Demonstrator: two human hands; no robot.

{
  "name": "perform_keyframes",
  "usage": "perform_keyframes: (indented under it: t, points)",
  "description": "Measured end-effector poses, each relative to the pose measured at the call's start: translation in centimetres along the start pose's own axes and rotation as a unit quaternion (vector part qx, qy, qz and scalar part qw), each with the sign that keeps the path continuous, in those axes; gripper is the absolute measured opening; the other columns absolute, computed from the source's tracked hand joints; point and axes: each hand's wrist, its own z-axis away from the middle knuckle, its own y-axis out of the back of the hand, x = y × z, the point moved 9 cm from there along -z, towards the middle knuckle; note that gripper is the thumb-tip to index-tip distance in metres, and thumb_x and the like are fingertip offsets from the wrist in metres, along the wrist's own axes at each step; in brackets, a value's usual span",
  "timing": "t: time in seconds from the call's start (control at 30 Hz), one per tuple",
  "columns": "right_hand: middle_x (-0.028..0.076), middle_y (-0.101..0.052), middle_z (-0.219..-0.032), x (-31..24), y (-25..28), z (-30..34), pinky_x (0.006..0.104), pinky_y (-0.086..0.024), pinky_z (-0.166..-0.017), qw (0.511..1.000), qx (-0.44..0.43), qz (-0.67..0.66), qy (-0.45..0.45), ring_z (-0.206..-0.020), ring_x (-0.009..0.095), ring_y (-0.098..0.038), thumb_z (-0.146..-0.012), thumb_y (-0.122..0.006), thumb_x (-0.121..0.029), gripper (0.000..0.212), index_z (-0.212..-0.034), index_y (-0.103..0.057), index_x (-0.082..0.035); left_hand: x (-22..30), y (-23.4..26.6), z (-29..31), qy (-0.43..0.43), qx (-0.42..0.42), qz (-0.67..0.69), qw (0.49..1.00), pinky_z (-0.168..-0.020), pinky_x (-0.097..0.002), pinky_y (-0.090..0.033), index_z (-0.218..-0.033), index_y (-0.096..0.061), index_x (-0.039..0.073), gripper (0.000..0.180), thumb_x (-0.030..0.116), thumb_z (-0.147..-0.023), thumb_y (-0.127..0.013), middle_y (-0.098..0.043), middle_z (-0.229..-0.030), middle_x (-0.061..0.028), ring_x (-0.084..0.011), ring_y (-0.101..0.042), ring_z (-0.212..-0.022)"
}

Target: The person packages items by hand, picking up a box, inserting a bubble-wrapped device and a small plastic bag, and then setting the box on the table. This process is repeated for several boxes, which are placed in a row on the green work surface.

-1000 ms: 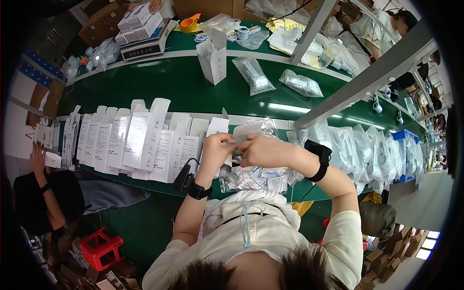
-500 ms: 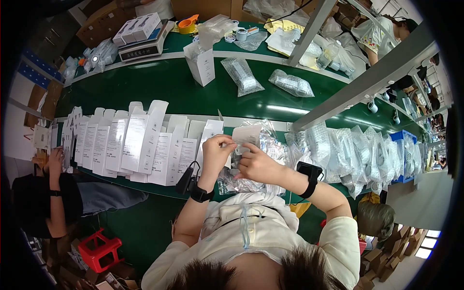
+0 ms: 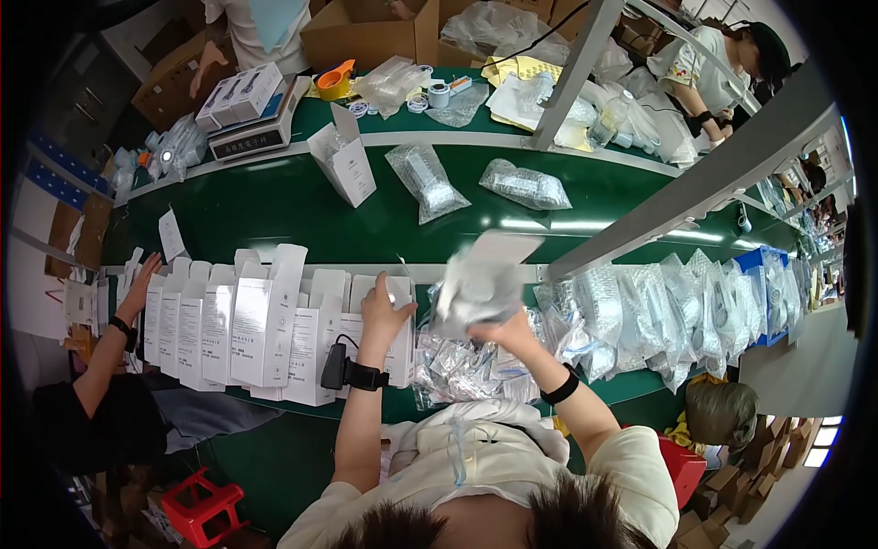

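Observation:
My left hand [image 3: 382, 316] is at the top of a white carton [image 3: 400, 352], thumb and forefinger spread apart beside its raised flap. Whether the hidden fingers touch the carton I cannot tell. Over the pile of small clear packets [image 3: 471, 371], my right hand [image 3: 508, 331] is closed on a clear plastic bag with a white flap [image 3: 477, 291], smeared by motion; its contents cannot be made out. A row of open white cartons [image 3: 261, 320] stands left of my left hand.
Bubble-wrapped items [image 3: 672, 316] stand packed at the right, beside a blue bin [image 3: 766, 261]. A slanting metal post [image 3: 695, 197] crosses there. Two wrapped items [image 3: 427, 181] and an open carton [image 3: 344, 163] are on the far green surface. A co-worker's hand [image 3: 139, 284] is at the left cartons.
My left hand has left the white piece and moved down-left to a carton. My right hand now grips the bag below. The view has shifted. The co-worker's hand has risen by a loose carton.

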Motion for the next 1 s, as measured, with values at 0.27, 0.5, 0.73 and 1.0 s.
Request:
perform_keyframes:
  t: [0.27,0.5,0.73,1.0]
  points:
    - [0.015,-0.035,-0.119,-7.5,19.3,-12.1,0.0345,-0.034,-0.092,0.736,0.602,-0.093,0.297,-0.107,0.023,-0.041,-0.060,-0.077,-0.008,0.084,-0.125,-0.024,-0.002,-1.4,-2.2,-0.4,0.006,-0.086,0.024,0.996,-0.088,-0.0426,-0.038,-0.116,-0.047,0.001,0.075,0.032,-0.056,-0.078,-0.046,-0.114,-0.0241,-0.0403,-0.045,-0.104]
    - [0.022,-0.031,-0.125,-0.5,26.5,-17.8,0.0426,-0.028,-0.097,0.701,0.694,0.146,0.072,-0.112,0.035,-0.036,-0.057,-0.079,-0.016,0.094,-0.128,-0.021,0.001,2.2,-1.9,1.1,-0.003,-0.253,0.211,0.944,-0.089,-0.0345,-0.039,-0.091,-0.059,-0.003,0.042,0.016,-0.059,-0.078,-0.049,-0.117,-0.0160,-0.0274,-0.047,-0.108]
    - [0.022,-0.035,-0.124,-2.0,22.0,-17.3,0.0450,-0.026,-0.097,0.660,0.646,0.368,0.111,-0.113,0.037,-0.035,-0.061,-0.076,-0.019,0.089,-0.130,-0.023,0.000,8.9,5.6,1.5,-0.219,0.057,0.227,0.947,-0.086,-0.0406,-0.038,-0.083,-0.051,-0.001,0.046,0.018,-0.054,-0.082,-0.034,-0.127,-0.0185,-0.0344,-0.038,-0.114]
    - [0.007,-0.048,-0.118,5.2,7.1,-24.3,0.0558,-0.025,-0.094,0.725,0.023,0.687,-0.030,-0.115,0.030,-0.041,-0.058,-0.073,-0.022,0.079,-0.127,-0.037,-0.012,8.7,4.8,2.3,-0.082,0.163,0.173,0.968,-0.094,-0.0441,-0.030,-0.111,-0.043,0.003,0.079,0.032,-0.050,-0.083,-0.012,-0.134,-0.0212,-0.0394,-0.025,-0.118]
